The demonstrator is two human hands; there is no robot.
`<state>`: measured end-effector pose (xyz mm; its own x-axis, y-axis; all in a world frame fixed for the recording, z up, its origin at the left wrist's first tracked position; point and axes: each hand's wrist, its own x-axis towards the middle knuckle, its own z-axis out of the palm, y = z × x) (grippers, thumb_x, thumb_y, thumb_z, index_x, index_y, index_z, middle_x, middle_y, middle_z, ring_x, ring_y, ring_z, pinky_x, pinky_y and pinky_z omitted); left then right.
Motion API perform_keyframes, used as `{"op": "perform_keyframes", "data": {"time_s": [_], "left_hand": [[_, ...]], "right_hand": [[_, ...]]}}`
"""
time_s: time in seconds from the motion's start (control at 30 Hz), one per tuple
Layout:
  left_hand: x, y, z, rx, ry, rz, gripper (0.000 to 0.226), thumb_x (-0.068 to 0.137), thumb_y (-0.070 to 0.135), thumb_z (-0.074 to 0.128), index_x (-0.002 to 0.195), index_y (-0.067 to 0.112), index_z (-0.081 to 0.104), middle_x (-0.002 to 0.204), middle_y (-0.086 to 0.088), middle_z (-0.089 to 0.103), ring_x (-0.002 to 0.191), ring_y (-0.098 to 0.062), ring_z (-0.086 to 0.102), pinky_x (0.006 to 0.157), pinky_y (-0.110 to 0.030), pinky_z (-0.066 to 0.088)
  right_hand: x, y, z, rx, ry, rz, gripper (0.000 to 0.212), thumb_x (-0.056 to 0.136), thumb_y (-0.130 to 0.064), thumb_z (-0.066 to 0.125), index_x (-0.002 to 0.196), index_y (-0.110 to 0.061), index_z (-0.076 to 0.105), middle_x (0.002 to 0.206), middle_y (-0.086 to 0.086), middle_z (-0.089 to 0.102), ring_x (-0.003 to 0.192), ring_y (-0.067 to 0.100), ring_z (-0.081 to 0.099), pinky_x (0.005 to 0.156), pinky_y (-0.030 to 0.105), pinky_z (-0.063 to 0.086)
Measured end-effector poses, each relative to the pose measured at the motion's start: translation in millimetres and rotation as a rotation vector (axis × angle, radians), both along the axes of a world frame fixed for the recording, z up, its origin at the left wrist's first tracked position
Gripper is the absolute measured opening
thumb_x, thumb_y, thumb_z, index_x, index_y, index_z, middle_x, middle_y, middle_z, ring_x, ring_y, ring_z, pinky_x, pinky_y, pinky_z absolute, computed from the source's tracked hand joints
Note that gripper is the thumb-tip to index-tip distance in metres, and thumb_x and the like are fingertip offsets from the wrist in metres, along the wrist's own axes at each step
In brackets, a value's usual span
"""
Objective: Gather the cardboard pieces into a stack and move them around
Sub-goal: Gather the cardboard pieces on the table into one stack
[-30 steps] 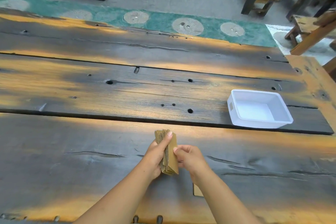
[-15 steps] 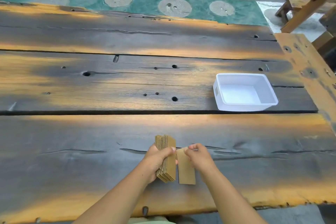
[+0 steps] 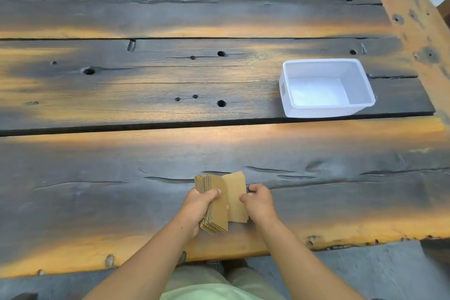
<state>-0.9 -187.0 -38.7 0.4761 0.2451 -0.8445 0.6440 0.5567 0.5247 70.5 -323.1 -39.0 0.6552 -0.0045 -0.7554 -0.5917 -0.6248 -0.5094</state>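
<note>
Head view: dark, orange-streaked plank table (image 3: 146, 95), white tub (image 3: 316, 111).

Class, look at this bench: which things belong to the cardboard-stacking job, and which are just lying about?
Part of the job: cardboard stack gripped in left hand; single cardboard piece held by right hand.
Just lying about: empty white plastic tub; wooden table.

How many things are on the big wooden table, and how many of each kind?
Cardboard stack, held on edge in the left hand: 1
Loose cardboard piece, beside the stack at the right hand: 1
White plastic bin, nothing inside: 1
Total: 3 things on the table. The pieces in the stack are too tightly packed to count.
</note>
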Motion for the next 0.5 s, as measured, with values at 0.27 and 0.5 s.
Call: {"op": "perform_keyframes", "data": {"time_s": [0.27, 0.5], "left_hand": [[2, 2, 0, -0.088, 0.008, 0.037, 0.017, 0.092, 0.006, 0.063, 0.108, 0.004, 0.060, 0.078, -0.018, 0.076, 0.065, -0.034, 0.074, 0.060, -0.043, 0.063], [1, 3, 10, -0.150, -0.025, 0.011, 0.035, 0.093, 0.010, 0.065, 0.126, 0.001, 0.055, 0.104, -0.025, 0.074, 0.074, -0.035, 0.074, 0.066, -0.044, 0.062]], "right_hand": [[4, -3, -11, 0.014, 0.042, -0.013, 0.014, 0.085, 0.001, 0.055, 0.084, -0.007, 0.066, 0.087, 0.011, 0.072, 0.083, 0.030, 0.067, 0.078, 0.041, 0.056], [16, -13, 1, 0.160, 0.053, -0.041, 0.018, 0.092, 0.003, 0.055, 0.083, -0.007, 0.066, 0.090, 0.015, 0.072, 0.084, 0.026, 0.065, 0.082, 0.042, 0.054]]}}
